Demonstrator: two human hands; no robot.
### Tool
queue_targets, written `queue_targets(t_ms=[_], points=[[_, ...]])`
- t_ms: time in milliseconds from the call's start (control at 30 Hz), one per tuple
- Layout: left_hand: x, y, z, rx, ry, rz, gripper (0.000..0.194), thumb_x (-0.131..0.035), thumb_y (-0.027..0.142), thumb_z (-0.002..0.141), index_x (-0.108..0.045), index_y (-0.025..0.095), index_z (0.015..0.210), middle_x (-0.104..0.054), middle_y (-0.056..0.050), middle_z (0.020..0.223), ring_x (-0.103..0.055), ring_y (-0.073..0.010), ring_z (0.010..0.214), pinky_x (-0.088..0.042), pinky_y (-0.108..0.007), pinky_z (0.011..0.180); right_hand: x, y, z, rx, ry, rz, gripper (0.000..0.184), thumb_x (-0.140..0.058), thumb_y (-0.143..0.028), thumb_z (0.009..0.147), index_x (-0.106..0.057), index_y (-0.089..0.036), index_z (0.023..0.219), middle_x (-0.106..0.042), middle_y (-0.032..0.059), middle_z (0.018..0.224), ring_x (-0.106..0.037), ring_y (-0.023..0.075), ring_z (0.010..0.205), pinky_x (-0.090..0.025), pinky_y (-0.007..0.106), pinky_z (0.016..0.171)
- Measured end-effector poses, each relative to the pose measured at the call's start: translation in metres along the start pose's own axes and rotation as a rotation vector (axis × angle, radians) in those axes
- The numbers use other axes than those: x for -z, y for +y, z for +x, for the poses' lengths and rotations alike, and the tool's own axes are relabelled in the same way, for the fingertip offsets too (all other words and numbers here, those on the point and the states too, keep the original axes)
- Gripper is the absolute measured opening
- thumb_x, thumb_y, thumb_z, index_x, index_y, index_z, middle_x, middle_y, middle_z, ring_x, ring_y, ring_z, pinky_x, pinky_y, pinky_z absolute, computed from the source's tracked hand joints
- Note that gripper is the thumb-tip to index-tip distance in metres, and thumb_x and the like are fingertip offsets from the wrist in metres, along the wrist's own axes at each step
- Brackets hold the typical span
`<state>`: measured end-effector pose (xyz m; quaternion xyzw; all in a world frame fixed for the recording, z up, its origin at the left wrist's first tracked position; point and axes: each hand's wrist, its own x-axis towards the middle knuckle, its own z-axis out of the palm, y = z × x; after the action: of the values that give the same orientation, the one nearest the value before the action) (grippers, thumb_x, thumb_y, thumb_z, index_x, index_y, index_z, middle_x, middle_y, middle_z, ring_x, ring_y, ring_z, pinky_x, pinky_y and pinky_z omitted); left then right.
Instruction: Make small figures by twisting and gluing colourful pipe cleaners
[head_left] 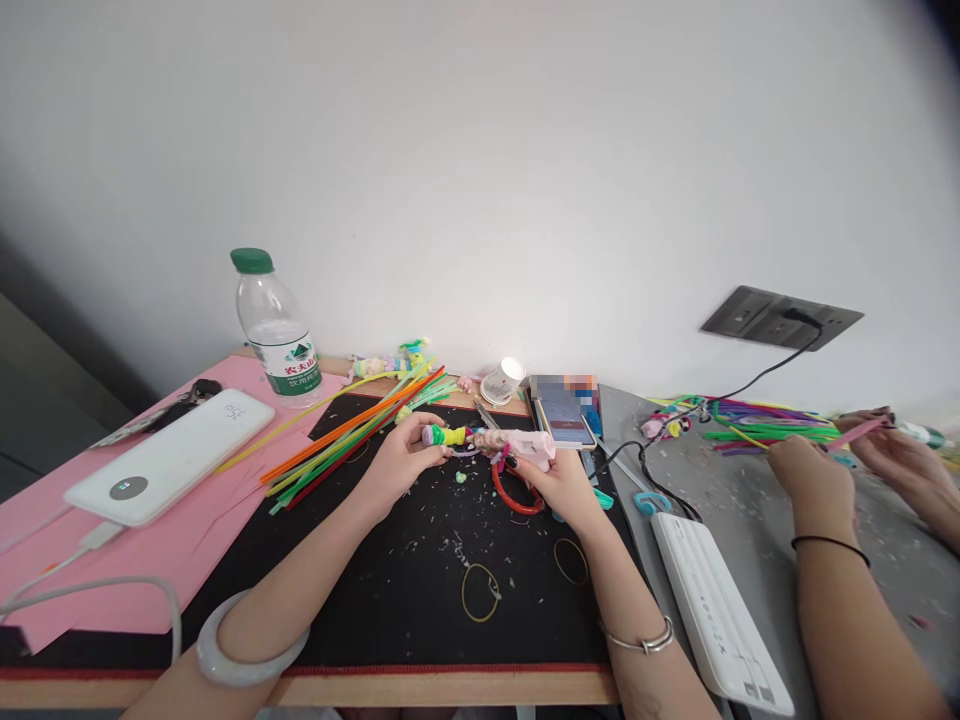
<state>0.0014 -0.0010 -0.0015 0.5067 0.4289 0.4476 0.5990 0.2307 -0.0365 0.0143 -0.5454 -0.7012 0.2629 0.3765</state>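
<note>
At twelve o'clock on the black mat [375,600], our left hand [409,450] has its grip pinched on the yellow-green pipe-cleaner piece [454,437]. At one o'clock, our right hand [559,482] has its grip clamped around what looks like a pink glue gun [534,446], nozzle toward nine. We likely work best bracing both wrists, keeping our fingertips clear of that nozzle.
</note>
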Motion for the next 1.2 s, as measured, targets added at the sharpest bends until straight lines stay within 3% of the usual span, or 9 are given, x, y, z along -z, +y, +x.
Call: queue_targets(t_ms=[300,633,1200], points=[[-0.0008,0.0001,0.0000,-0.028,0.011,0.060,0.034,-0.073,0.030,0.066,-0.057,0.019,0.094,-0.056,0.001,0.084,-0.055,-0.0129,0.080,-0.045,-0.026,0.076,0.0004,0.0011,-0.0007,0.008,0.014,-0.022,0.028,-0.057,-0.029,0.082,-0.067,-0.014,0.103,-0.071,0.0060,0.093,-0.062,0.0226,0.084,-0.047,0.028,0.071],[-0.0002,0.0007,-0.0003,-0.026,0.001,0.039,0.029,-0.067,0.038,0.072,-0.058,0.020,0.094,-0.058,0.000,0.086,-0.058,-0.0145,0.082,-0.049,-0.028,0.077,0.0008,-0.0027,-0.0003,0.034,0.021,-0.010,0.028,-0.056,-0.028,0.082,-0.069,-0.015,0.103,-0.071,0.0065,0.095,-0.063,0.0224,0.083,-0.048,0.031,0.075],[0.0017,-0.0012,0.0006,-0.108,0.017,0.163,0.028,-0.068,0.031,0.069,-0.058,0.019,0.092,-0.061,-0.002,0.090,-0.058,-0.0178,0.086,-0.043,-0.030,0.080,0.0019,-0.0035,-0.0013,0.002,0.023,-0.022,0.024,-0.055,-0.029,0.082,-0.070,-0.014,0.094,-0.067,0.0023,0.076,-0.056,0.0161,0.067,-0.042,0.023,0.060]])
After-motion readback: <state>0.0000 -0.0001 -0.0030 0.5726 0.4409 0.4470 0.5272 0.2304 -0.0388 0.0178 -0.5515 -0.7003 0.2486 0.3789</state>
